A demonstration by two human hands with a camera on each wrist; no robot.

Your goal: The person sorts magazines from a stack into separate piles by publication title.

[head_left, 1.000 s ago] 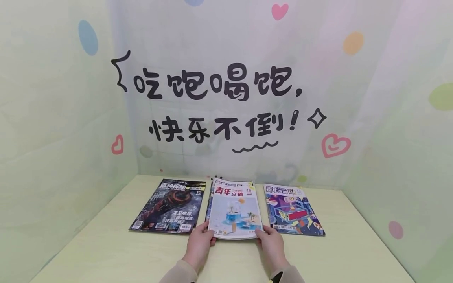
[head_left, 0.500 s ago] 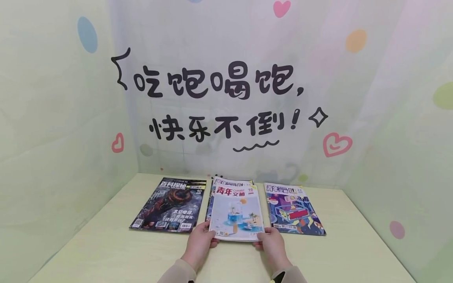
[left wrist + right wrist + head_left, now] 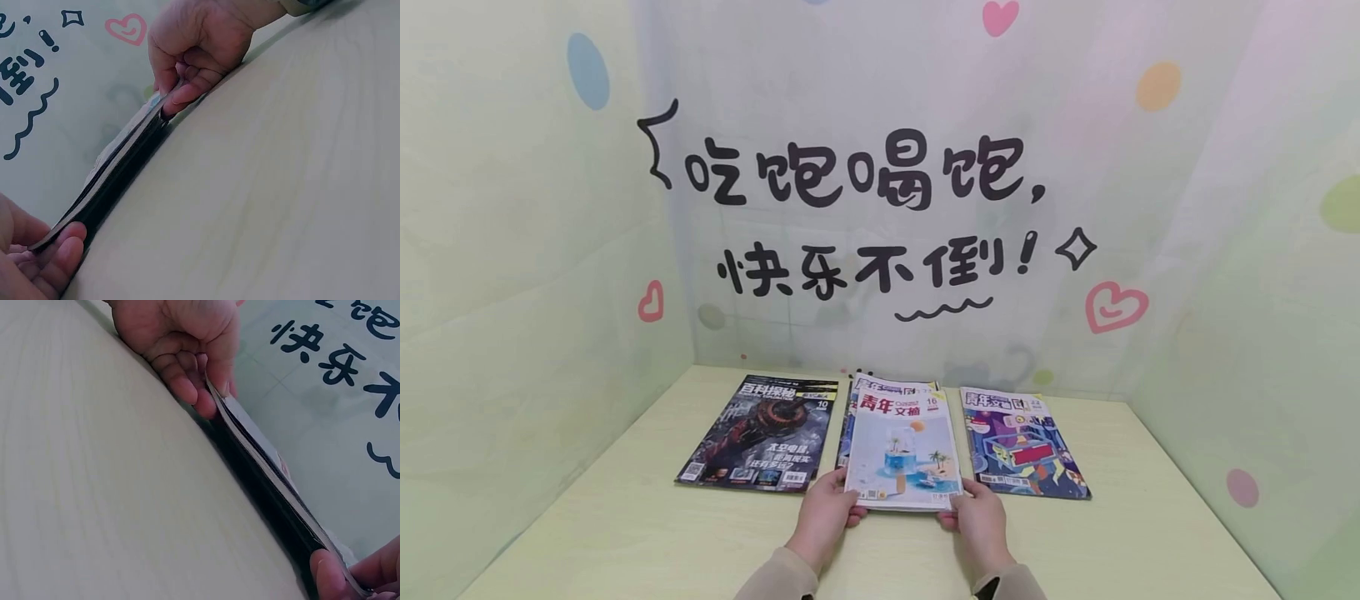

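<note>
Between the dark 百科探秘 magazine [image 3: 741, 446] and the purple 青年文摘 magazine [image 3: 1033, 467], the beach-cover 青年文摘 magazine [image 3: 904, 446] overlaps a partly hidden magazine [image 3: 880, 385]; left hand [image 3: 822, 510] and right hand [image 3: 979, 515] pinch its near corners, thumbs above, fingers beneath, presumably to keep it level.

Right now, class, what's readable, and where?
"吃饱喝饱,快乐不倒!": wall
"百科探秘": left magazine
"太空电梯,距离现实还有多远?": left magazine
"10": left magazine
"青年文摘": centre magazine
"16": centre magazine
"青年…": right magazine and lower magazine; rest blurred
Other print: too small or blurred.
</note>
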